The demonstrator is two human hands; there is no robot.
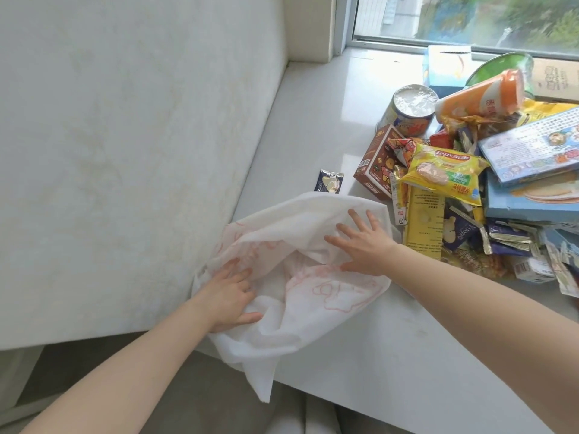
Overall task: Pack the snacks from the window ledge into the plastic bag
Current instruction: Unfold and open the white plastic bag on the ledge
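A white plastic bag (291,277) with red line drawings lies crumpled on the near left part of the window ledge (329,98), one corner hanging over the front edge. My left hand (228,296) rests on its left side with the fingers spread flat. My right hand (363,245) presses on its right side, fingers straight. A heap of snacks sits to the right: a yellow chip packet (445,172), a brown box (377,166), a round can (409,109), an orange cup (482,97), blue boxes (532,148). A small dark sachet (423,183) lies alone behind the bag.
A white wall (125,136) closes the ledge on the left. The window (470,17) runs along the back, with a tissue box (445,65) and a green bowl (504,68) in front of it. Several small wrappers (507,242) are scattered near the heap's front.
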